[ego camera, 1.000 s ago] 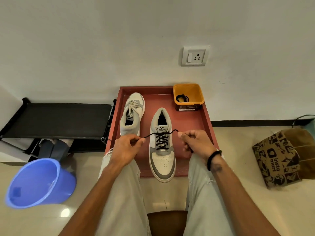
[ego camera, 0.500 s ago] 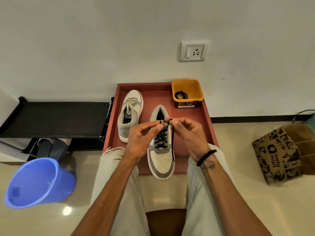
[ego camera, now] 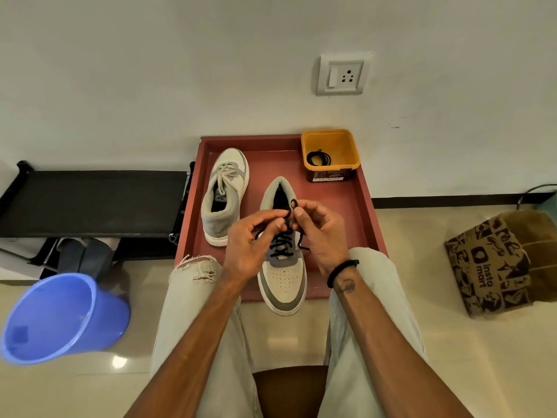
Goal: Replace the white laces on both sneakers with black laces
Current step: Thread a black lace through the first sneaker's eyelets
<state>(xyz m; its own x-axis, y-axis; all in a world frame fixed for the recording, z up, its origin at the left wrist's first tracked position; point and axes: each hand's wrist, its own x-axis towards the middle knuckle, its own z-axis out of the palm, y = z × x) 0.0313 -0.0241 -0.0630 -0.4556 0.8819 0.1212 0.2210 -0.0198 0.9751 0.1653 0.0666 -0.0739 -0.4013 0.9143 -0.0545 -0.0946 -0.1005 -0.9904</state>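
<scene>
Both hands pinch the black lace above the sneaker.
Left hand and right hand clamp thin black lace; grey-white perforated sneaker lies beneath them.

Two sneakers sit on one red tray: one with black laces, one with white laces. One orange tub holds one coiled black lace. One blue bucket, one paper bag, one wall socket.
</scene>
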